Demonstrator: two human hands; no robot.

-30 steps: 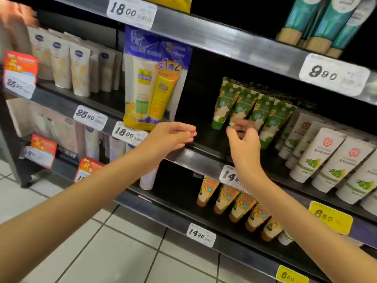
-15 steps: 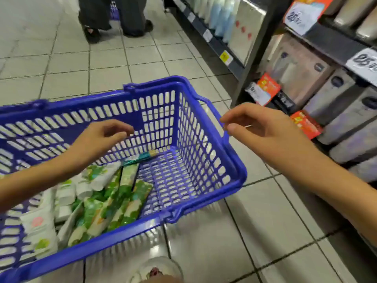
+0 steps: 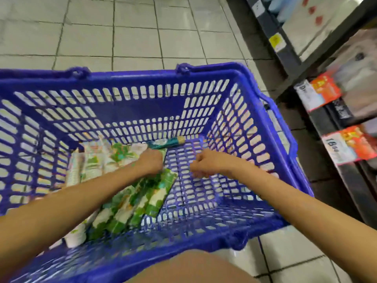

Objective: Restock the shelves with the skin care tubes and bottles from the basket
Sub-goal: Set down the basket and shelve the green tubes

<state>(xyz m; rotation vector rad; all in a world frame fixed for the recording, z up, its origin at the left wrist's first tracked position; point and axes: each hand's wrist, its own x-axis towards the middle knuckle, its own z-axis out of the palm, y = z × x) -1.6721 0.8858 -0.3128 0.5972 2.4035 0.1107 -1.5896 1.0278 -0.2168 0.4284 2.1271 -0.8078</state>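
Fingers of left hand (image 3: 151, 162) point down and away from the camera, tucked under the knuckles, touching the far ends of the green tubes (image 3: 142, 197); can't tell if they have closed on one or are just resting there, frame is blurred. Green tubes lie flat and side by side on the floor of the basket (image 3: 204, 72), left of its middle, long axis running from the near rim diagonally up toward the far right. Left hand sits over their far ends, so it is the nearer hand by a lot. Right hand (image 3: 206, 164) hangs just beside the tubes' right edge, over bare basket floor, fingers (image 3: 195, 169) loosely curled, holding nothing visible. Teal tube (image 3: 166, 142) lies crosswise against the far wall, tan cap to the right, just beyond the left knuckles and apart from the green ones. White tubes (image 3: 91, 162) are piled toward the far left corner and along the left side, partly under the left forearm. Judgement: step is picking the next tube; left hand likely lifts one up by its far end. Shelves (image 3: 346, 180) with price tags (image 3: 334, 148) stand to the right of the basket, tiled floor (image 3: 142, 37) beyond.
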